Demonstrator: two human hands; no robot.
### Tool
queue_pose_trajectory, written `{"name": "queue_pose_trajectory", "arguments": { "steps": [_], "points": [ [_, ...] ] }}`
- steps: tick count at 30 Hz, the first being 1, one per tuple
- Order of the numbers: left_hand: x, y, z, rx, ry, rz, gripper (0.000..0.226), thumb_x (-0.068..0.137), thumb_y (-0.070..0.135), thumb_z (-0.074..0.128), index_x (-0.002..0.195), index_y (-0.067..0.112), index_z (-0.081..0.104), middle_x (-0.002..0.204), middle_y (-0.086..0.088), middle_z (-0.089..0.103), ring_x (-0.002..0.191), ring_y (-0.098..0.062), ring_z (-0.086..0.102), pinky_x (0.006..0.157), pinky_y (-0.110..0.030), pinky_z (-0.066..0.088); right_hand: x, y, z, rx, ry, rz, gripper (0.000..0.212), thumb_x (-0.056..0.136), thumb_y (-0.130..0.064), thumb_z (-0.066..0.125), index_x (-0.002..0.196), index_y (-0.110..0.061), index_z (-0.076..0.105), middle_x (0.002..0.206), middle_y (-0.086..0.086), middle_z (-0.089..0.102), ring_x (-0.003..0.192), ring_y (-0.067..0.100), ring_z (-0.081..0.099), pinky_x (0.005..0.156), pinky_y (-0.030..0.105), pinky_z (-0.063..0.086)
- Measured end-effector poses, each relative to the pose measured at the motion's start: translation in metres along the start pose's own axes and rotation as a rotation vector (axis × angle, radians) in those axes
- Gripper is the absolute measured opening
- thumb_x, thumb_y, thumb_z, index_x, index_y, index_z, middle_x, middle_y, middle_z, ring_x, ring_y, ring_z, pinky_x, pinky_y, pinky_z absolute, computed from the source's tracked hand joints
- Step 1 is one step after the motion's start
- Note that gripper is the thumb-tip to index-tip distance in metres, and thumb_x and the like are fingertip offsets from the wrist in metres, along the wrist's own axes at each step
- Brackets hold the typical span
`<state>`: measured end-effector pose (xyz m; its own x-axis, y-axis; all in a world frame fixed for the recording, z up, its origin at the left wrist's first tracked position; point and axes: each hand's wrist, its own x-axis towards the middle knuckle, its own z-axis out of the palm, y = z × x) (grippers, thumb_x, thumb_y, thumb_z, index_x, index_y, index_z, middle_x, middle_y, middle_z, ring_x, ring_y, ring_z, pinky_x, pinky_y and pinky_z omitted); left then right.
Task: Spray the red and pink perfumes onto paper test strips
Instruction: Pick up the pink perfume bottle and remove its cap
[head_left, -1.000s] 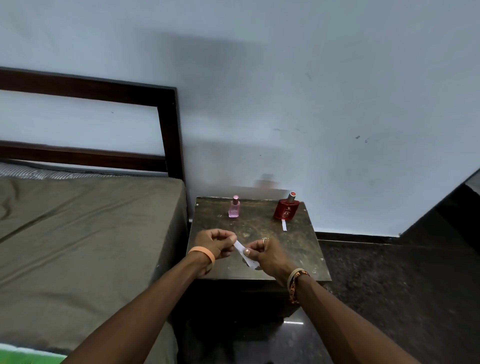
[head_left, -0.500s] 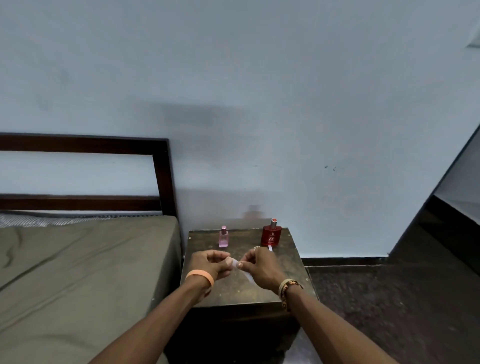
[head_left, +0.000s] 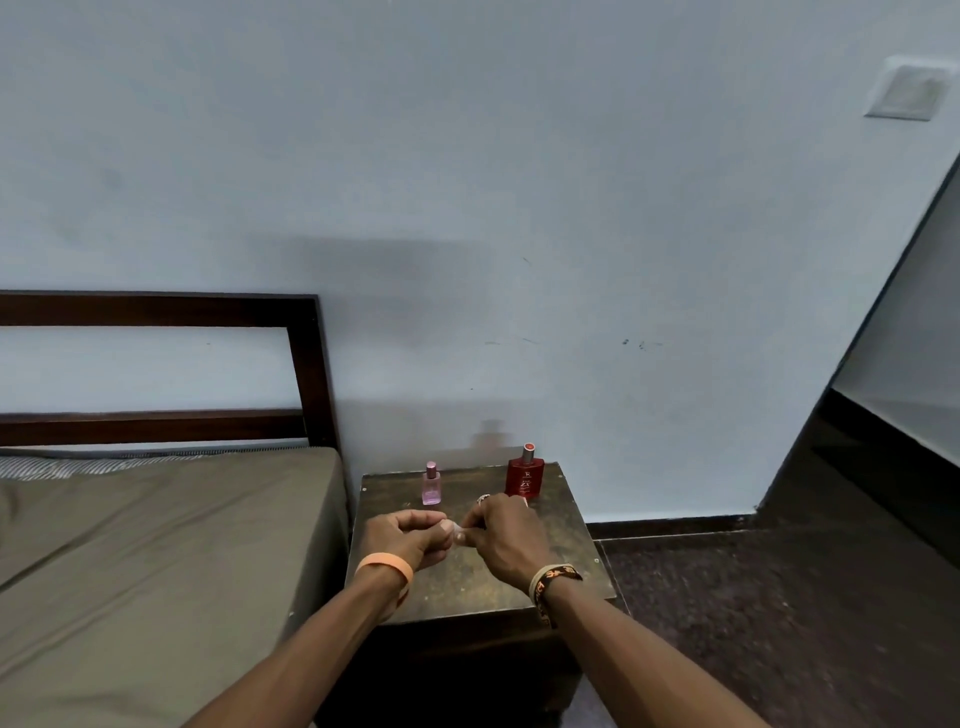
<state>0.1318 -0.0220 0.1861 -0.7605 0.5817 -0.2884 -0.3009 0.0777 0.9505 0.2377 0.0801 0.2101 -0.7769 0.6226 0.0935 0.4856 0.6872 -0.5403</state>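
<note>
**Two hands pinch a paper strip over a small table with two perfume bottles**

From my remote view through the head camera, most of the paper test strip (head_left: 459, 530) is hidden. Only a small white patch shows between the two thumbs, and I cannot tell its length or whether it is folded. The fingertips of both hands are curled inward and out of sight. The bottom edge of the view cuts off both forearms, and the left edge cuts off the bed (head_left: 156, 545). The label on the red bottle is too small to read.

The left hand (head_left: 410, 538) and the right hand (head_left: 503, 535) meet over the middle of the dark table (head_left: 571, 545). Each is closed on one end of the strip, thumb against curled fingers, so the strip lies directly between them. The pink perfume bottle (head_left: 431, 486) stands upright at the back of the table, just beyond the left hand and apart from it. The red perfume bottle (head_left: 524, 477) stands upright near the back right, just beyond the right hand's knuckles. Neither bottle is touched.

I count two bottles, one visible strip and two hands. The left wrist wears one orange wristband (head_left: 385, 565). The right wrist wears one patterned wristband (head_left: 554, 578), and one ring (head_left: 483, 499) shows on that hand. One switch plate (head_left: 909, 91) sits high on the pale wall (head_left: 519, 182).
</note>
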Motion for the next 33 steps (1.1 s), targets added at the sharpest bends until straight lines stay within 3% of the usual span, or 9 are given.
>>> {"name": "queue_pose_trajectory", "arguments": {
  "steps": [7,10,12,15,17,19,21,28,33],
  "points": [
    [0.005,0.0,0.001,-0.029,0.049,0.005,0.014,0.072,-0.002,0.076,0.086,0.001,0.072,0.08,-0.017,0.073,0.072,-0.026,0.071,0.065,-0.033,0.058,-0.002,-0.007,0.0,-0.258,0.081,-0.15,0.025,0.096,-0.04,0.057,0.106,-0.025,0.076,0.102,0.003,0.069,0.098,0.024,0.06,0.081,0.035,0.043],
    [0.007,-0.001,0.001,-0.055,0.075,0.002,0.012,0.073,-0.001,0.076,0.083,0.003,0.072,0.078,-0.016,0.073,0.07,-0.024,0.07,0.064,-0.031,0.057,-0.004,-0.01,0.001,-0.352,0.24,-0.262,0.019,0.094,-0.035,0.06,0.099,-0.027,0.077,0.097,0.002,0.07,0.097,0.024,0.056,0.079,0.036,0.036],
    [0.005,0.001,0.0,-0.083,0.079,-0.013,0.01,0.074,-0.002,0.074,0.082,0.003,0.071,0.074,-0.014,0.073,0.066,-0.021,0.069,0.06,-0.028,0.057,-0.002,-0.014,0.004,-0.353,0.254,-0.226,0.018,0.091,-0.036,0.064,0.095,-0.026,0.078,0.093,0.001,0.069,0.094,0.024,0.055,0.078,0.036,0.039],
    [0.006,0.006,-0.006,-0.071,0.055,-0.043,0.01,0.074,-0.002,0.074,0.082,0.003,0.071,0.074,-0.015,0.072,0.062,-0.02,0.069,0.055,-0.026,0.056,0.006,-0.014,0.004,-0.122,0.145,-0.019,0.022,0.088,-0.042,0.067,0.091,-0.023,0.078,0.085,-0.004,0.071,0.083,0.017,0.061,0.076,0.036,0.05],
    [0.007,0.009,-0.011,-0.036,0.022,-0.054,0.011,0.073,0.0,0.076,0.083,0.003,0.071,0.076,-0.016,0.073,0.064,-0.021,0.07,0.058,-0.028,0.056,0.01,-0.013,-0.005,0.212,-0.111,0.128,0.029,0.093,-0.038,0.064,0.088,-0.013,0.076,0.074,-0.001,0.068,0.065,0.012,0.057,0.065,0.031,0.049],
    [0.007,0.01,-0.015,-0.001,0.003,-0.057,0.011,0.073,0.001,0.076,0.082,0.003,0.071,0.075,-0.015,0.073,0.065,-0.021,0.069,0.06,-0.029,0.056,0.007,-0.012,-0.016,0.486,-0.313,0.262,0.037,0.1,-0.034,0.054,0.095,-0.002,0.071,0.078,0.007,0.067,0.061,0.012,0.051,0.058,0.028,0.042],
    [0.005,0.011,-0.017,0.011,-0.007,-0.053,0.011,0.074,0.002,0.076,0.083,0.005,0.071,0.073,-0.013,0.073,0.061,-0.019,0.067,0.061,-0.03,0.058,0.004,-0.012,-0.024,0.624,-0.4,0.331,0.042,0.103,-0.037,0.044,0.101,-0.003,0.068,0.087,0.011,0.072,0.064,0.013,0.056,0.059,0.026,0.043],
    [0.001,0.007,-0.018,0.145,-0.053,0.052,0.01,0.073,0.005,0.078,0.081,0.011,0.074,0.068,-0.008,0.071,0.059,-0.017,0.062,0.065,-0.031,0.058,0.003,-0.004,-0.02,0.711,-0.502,0.458,0.059,0.104,-0.046,0.034,0.11,0.001,0.069,0.1,0.018,0.075,0.077,0.022,0.066,0.072,0.035,0.051],
    [0.001,0.006,-0.017,0.237,-0.084,0.113,0.011,0.073,0.007,0.078,0.081,0.014,0.076,0.068,-0.006,0.072,0.06,-0.016,0.063,0.062,-0.028,0.053,-0.001,-0.007,-0.019,0.652,-0.483,0.411,0.041,0.098,-0.039,0.054,0.103,-0.002,0.072,0.095,0.014,0.076,0.075,0.02,0.067,0.072,0.033,0.052]
  ]
}}
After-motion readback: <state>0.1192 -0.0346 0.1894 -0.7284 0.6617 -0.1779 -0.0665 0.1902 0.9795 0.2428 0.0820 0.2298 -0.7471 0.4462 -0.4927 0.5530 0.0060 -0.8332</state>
